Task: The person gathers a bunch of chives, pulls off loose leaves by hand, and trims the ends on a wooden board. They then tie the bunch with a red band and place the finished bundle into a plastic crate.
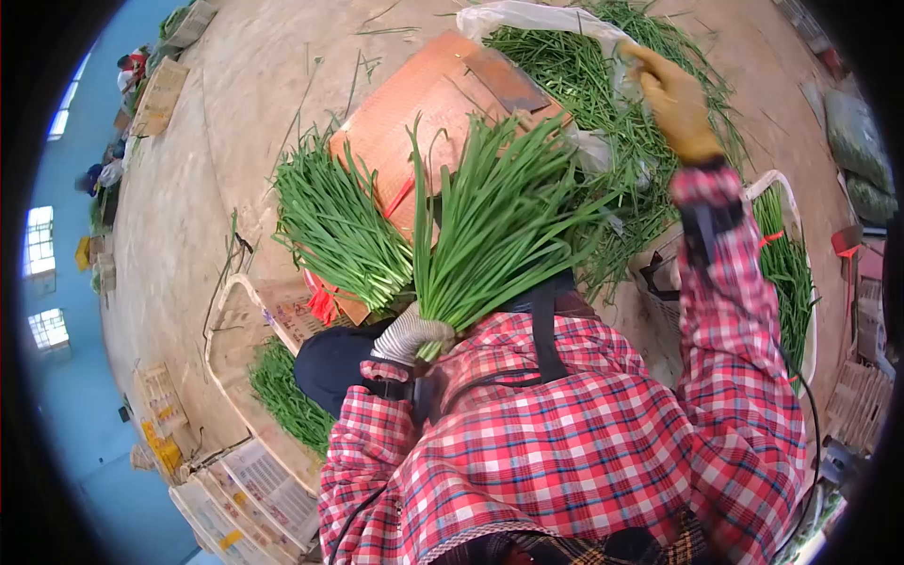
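My left hand, in a pale striped glove, is closed around the stem ends of a large bunch of green chives. The leaves fan out upward and to the right from it. My right hand, in a yellow glove, is raised at the upper right with fingers stretched out and slightly blurred. It is above a loose heap of chives on a whitish plastic sheet; contact cannot be made out. Another bunch of chives lies on the left side of an orange-pink board, beside the held bunch.
A crate with chives stands at my left, and another crate with bundled chives at my right. Red ties hang near the board. Stacked crates are at lower left. Filled bags lie far right. Other people are at upper left.
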A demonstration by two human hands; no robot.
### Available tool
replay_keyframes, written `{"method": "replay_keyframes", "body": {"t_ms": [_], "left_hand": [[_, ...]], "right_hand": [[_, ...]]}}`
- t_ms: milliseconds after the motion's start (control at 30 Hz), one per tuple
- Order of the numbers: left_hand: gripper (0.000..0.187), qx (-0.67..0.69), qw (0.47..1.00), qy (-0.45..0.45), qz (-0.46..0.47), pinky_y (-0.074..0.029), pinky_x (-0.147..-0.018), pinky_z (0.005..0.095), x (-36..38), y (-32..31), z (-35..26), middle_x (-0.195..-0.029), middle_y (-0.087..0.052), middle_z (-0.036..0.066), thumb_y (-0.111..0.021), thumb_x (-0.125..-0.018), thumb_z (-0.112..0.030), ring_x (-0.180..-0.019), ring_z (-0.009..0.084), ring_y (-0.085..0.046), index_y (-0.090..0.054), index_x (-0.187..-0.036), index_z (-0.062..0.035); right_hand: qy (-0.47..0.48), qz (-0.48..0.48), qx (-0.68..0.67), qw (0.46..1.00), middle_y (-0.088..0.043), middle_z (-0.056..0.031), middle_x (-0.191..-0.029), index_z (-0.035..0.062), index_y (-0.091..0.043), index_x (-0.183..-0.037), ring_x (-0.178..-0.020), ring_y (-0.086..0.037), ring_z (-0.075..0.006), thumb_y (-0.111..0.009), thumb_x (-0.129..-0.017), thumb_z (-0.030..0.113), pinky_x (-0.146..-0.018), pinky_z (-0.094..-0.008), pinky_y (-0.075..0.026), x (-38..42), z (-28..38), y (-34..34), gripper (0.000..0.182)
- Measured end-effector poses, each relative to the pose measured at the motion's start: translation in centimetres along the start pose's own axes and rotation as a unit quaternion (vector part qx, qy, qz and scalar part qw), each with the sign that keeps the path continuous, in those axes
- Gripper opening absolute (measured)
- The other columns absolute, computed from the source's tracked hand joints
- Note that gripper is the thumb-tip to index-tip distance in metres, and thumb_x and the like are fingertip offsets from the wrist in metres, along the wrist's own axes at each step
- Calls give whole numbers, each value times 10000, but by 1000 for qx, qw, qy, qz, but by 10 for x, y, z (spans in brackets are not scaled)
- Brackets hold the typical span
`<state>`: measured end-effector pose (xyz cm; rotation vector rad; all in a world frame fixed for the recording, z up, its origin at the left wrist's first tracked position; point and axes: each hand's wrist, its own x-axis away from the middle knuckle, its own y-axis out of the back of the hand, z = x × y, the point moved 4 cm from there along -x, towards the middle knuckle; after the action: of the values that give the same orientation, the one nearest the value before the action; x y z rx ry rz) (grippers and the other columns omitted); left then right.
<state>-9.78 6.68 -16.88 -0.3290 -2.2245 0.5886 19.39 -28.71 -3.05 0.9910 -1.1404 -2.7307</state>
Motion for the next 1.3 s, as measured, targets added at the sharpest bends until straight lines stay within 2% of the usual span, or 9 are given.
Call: {"method": "replay_keyframes", "body": {"t_ms": [133,167,233,300,333,433,500,833,1300], "left_hand": [[365,-120,992,-27,-33,-506,-571,270,10,-41,-89,-808,-639,94,-669,-689,-3,-663,162,-611,-581,-1043,16],[352,-163,986,-26,-19,-507,-588,262,7,-50,-112,-809,-645,91,-655,-693,14,-689,160,-616,-582,-1037,8],[363,-358,913,-173,-93,-517,-629,330,0,-85,-155,-826,-664,154,-610,-743,-24,-733,266,-661,-575,-1104,-4],[404,-626,702,-233,-246,-519,-698,373,-13,-107,-184,-944,-657,217,-617,-767,-84,-846,330,-659,-566,-1166,-43],[432,-681,651,-223,-251,-518,-719,388,-13,-128,-189,-997,-640,227,-607,-779,-95,-900,338,-645,-544,-1205,-68],[492,-790,498,-224,-280,-516,-659,430,-27,-150,-168,-1009,-614,142,-533,-833,-104,-844,344,-636,-446,-1315,-150],[499,-783,488,-242,-301,-511,-632,409,-36,-147,-149,-948,-582,111,-562,-817,-105,-769,322,-630,-461,-1303,-164],[534,-679,552,-374,-306,-500,-682,392,-15,-79,-55,-961,-589,116,-605,-770,-87,-800,295,-612,-500,-1293,-71],[896,-589,718,-220,-299,-502,-819,419,9,-65,-44,-1096,-588,208,-813,-618,-259,-966,382,-607,-363,-1368,-67]], "right_hand": [[-153,455,-416,772,-696,-86,-728,14,-716,-882,-645,-654,-134,-599,-877,172,-642,-273,-519,68,126,5,196],[-110,560,-371,733,-695,-94,-788,30,-655,-1127,-689,-650,-152,-668,-835,162,-698,-293,-524,81,157,-8,320],[-56,544,-417,726,-653,-132,-1038,68,-390,-1411,-919,-626,-179,-709,-813,158,-795,-301,-510,125,177,-62,683],[-195,422,-627,625,-518,-126,-1273,68,-189,-1474,-1135,-512,-192,-719,-821,198,-936,-321,-449,144,192,-112,851],[-200,347,-663,632,-479,-111,-1316,63,-218,-1458,-1180,-475,-195,-709,-834,229,-981,-343,-415,133,197,-127,811],[-326,119,-899,267,-513,-95,-1285,53,-403,-1345,-1187,-486,-227,-626,-896,191,-1023,-380,-388,125,196,-153,520],[-344,96,-902,242,-568,-99,-1228,26,-473,-1293,-1176,-501,-233,-618,-893,161,-1039,-380,-376,133,169,-164,446],[-294,52,-828,475,-608,-100,-1065,74,-306,-1424,-987,-591,-210,-671,-788,2,-884,-356,-485,143,144,-137,737],[-345,126,-761,535,-626,-65,-956,64,-454,-1309,-905,-607,-174,-635,-788,-42,-804,-302,-491,145,175,-171,562]]}}
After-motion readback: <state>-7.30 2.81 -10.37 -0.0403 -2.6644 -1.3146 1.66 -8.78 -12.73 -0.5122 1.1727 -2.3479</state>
